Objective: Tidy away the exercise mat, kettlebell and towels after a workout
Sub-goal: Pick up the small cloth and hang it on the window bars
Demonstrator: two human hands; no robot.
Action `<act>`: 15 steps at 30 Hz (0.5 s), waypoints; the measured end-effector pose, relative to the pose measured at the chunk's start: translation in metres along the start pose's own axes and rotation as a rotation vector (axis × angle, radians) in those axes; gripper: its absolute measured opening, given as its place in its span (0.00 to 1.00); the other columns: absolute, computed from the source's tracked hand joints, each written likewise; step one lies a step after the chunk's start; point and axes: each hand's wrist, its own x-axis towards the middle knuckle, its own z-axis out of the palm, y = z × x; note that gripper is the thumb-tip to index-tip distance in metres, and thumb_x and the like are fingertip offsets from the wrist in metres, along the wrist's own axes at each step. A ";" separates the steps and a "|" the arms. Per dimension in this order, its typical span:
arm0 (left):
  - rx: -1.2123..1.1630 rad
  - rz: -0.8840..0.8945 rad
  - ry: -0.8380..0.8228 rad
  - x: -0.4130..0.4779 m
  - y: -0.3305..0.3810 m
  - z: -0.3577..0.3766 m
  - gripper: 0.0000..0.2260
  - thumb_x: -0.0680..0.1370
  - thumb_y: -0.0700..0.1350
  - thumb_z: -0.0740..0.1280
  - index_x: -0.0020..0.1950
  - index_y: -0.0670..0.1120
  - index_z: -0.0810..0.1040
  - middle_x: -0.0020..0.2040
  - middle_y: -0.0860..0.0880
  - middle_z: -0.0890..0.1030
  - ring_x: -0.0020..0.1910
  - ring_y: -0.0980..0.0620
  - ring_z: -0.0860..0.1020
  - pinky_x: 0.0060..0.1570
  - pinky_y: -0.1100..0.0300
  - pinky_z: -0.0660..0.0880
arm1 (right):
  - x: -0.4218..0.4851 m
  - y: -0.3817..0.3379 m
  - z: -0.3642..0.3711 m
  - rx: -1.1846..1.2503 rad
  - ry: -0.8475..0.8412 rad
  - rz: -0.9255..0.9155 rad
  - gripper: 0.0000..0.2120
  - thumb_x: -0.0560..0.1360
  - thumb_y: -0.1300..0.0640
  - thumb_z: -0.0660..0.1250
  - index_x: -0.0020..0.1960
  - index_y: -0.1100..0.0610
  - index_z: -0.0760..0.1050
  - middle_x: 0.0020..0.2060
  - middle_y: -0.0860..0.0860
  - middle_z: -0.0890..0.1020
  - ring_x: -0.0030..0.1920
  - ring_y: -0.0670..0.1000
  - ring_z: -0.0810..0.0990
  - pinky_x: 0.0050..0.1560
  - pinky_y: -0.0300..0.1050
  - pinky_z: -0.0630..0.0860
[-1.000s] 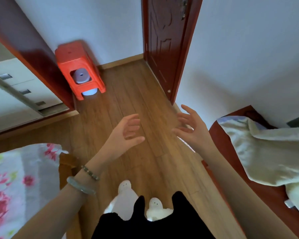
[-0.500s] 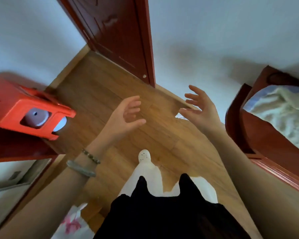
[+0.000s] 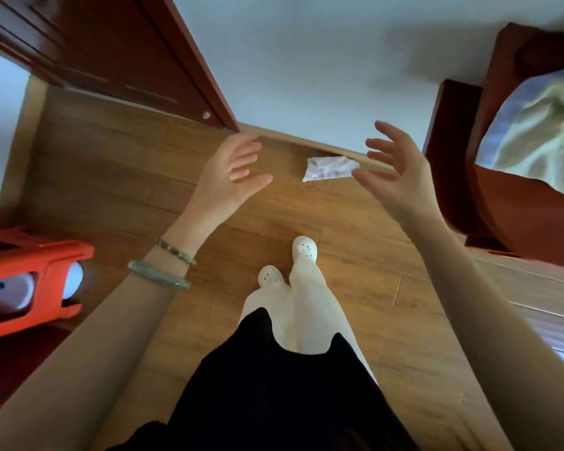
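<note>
A small white cloth [image 3: 329, 168] lies crumpled on the wooden floor against the wall's skirting. My left hand [image 3: 232, 177] hovers above the floor to the left of it, palm facing right, fingers apart and empty. My right hand [image 3: 394, 170] is raised on the cloth's right side, fingers spread, holding nothing; its thumb tip overlaps the cloth's right corner in the view. No mat or kettlebell shows.
An orange plastic stool [image 3: 30, 281] stands at the left edge. A dark red door [image 3: 137, 60] hangs open at the upper left. A red wooden bed frame [image 3: 502, 196] with pale bedding [image 3: 541, 131] fills the right. My feet in white shoes [image 3: 303, 250] stand on the floor.
The view has swung right and down: the stool slid to the left edge, the white cloth by the wall came into full view between my hands. Both hands stayed open and raised.
</note>
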 end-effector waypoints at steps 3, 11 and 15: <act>0.046 -0.039 -0.030 0.039 -0.027 0.015 0.24 0.73 0.45 0.72 0.68 0.50 0.70 0.64 0.54 0.75 0.63 0.59 0.73 0.62 0.61 0.71 | 0.026 0.029 0.007 -0.021 0.033 0.031 0.28 0.70 0.59 0.72 0.67 0.50 0.68 0.55 0.48 0.78 0.56 0.42 0.77 0.53 0.37 0.77; 0.238 -0.122 -0.192 0.146 -0.153 0.067 0.20 0.74 0.49 0.70 0.65 0.51 0.72 0.59 0.53 0.78 0.58 0.57 0.75 0.58 0.60 0.72 | 0.098 0.161 0.054 -0.051 0.110 0.169 0.26 0.70 0.59 0.72 0.65 0.50 0.69 0.55 0.48 0.78 0.55 0.41 0.76 0.55 0.44 0.77; 0.366 -0.164 -0.293 0.206 -0.253 0.104 0.18 0.74 0.49 0.70 0.63 0.50 0.73 0.57 0.52 0.79 0.56 0.54 0.76 0.53 0.60 0.71 | 0.145 0.250 0.096 -0.085 0.145 0.170 0.27 0.69 0.59 0.74 0.65 0.52 0.70 0.53 0.48 0.79 0.52 0.42 0.78 0.51 0.38 0.77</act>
